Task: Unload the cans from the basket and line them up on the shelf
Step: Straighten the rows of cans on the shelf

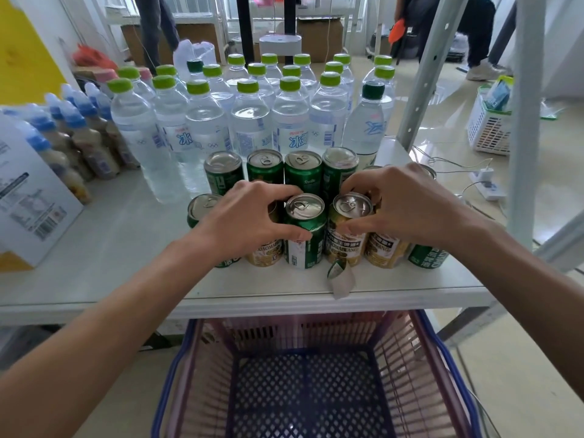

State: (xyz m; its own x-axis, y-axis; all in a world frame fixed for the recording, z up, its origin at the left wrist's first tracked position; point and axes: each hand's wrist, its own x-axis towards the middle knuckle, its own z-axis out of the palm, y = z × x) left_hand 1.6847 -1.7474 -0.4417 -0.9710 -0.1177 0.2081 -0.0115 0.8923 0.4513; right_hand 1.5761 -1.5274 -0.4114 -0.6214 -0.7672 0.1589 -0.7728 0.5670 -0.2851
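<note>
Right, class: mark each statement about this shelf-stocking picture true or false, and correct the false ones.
1. The basket holds several cans. False: no cans show inside it.
2. The left hand grips a green can in the front row. True.
3. The right hand rests on the shelf, touching nothing. False: it holds a gold can.
4. Water bottles stand behind the cans. True.
5. All bottle caps are blue. False: most of the water bottles' caps are light green.
</note>
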